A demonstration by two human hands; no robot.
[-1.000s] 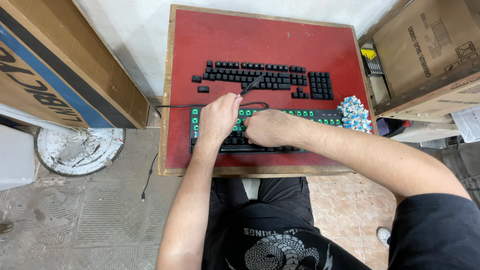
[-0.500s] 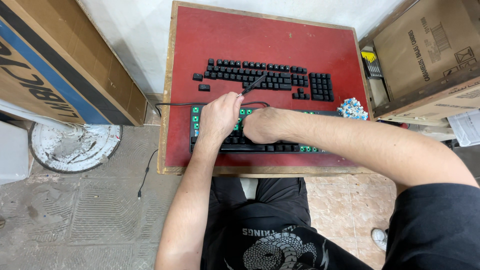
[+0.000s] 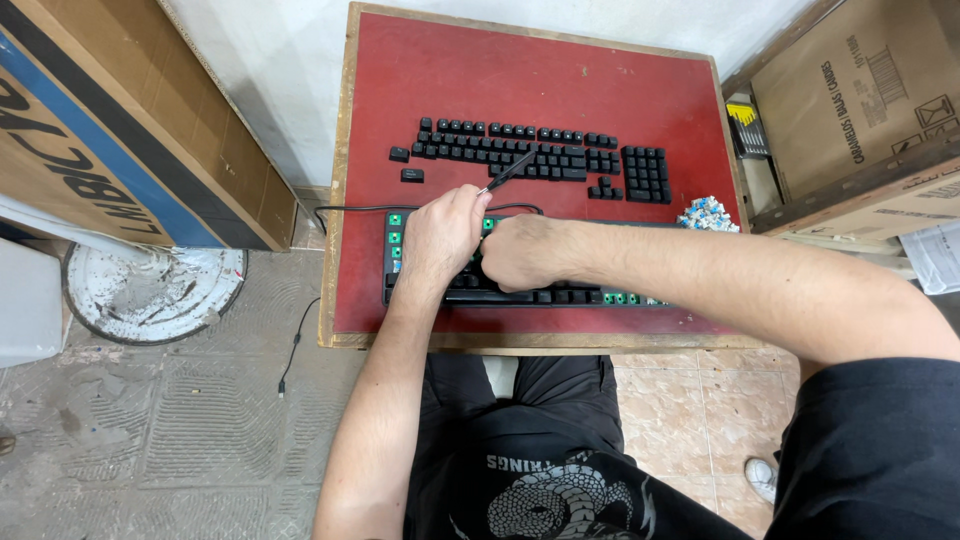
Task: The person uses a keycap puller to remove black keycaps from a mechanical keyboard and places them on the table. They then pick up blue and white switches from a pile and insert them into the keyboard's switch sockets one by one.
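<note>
Head view | left hand [image 3: 440, 235] gripping thin black tool [image 3: 510, 170], right hand [image 3: 520, 252] closed on stripped keyboard [image 3: 520, 290]; both shifted slightly left since a second ago | removed keycaps [image 3: 530, 155] unchanged on red tabletop [image 3: 560, 80] | work advancing along rows.

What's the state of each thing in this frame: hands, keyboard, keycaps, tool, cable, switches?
Left hand: closed grip on thin black tool.
Thin black tool: held, tip angled up over the keycaps.
Right hand: fisted, resting on the keyboard.
Black keyboard with green switches: partly stripped, some keycaps on.
Loose black keycaps: laid out in keyboard layout on red tabletop.
Black cable: trailing off table, end on the floor.
Pile of blue-white switches: loose.
</note>
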